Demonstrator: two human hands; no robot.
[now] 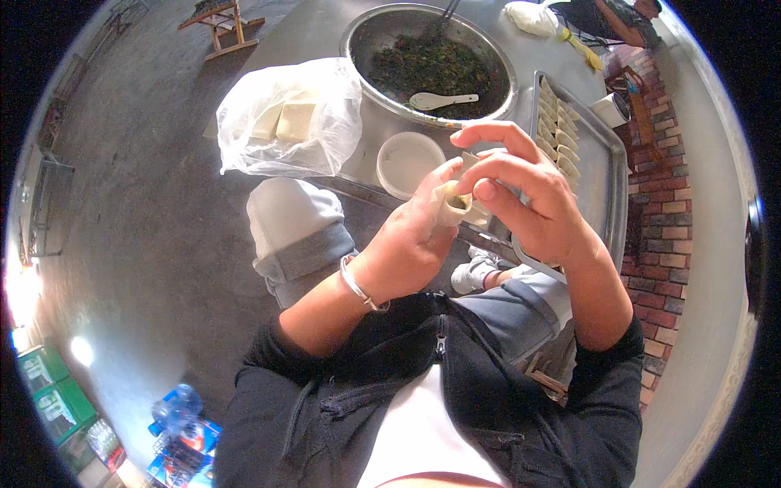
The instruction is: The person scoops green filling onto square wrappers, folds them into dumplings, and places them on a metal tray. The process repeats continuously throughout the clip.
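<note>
My left hand holds a partly folded dumpling wrapper upright, with green filling visible inside its open top. Over it is my right hand, fingers apart and curved; one fingertip meets or nearly meets the wrapper's rim. Pale wrapper sheets lie behind the hands, partly hidden. Just beyond my left fingers stands a round white bowl. Folded dumplings sit in rows on a metal tray to the right. A large steel basin contains chopped green filling and a white spoon.
A clear plastic bag with stacked wrapper blocks rests on the metal table, left of the basin. Farther right are a white bundle, a yellow item and a white container. Another person is at the far right.
</note>
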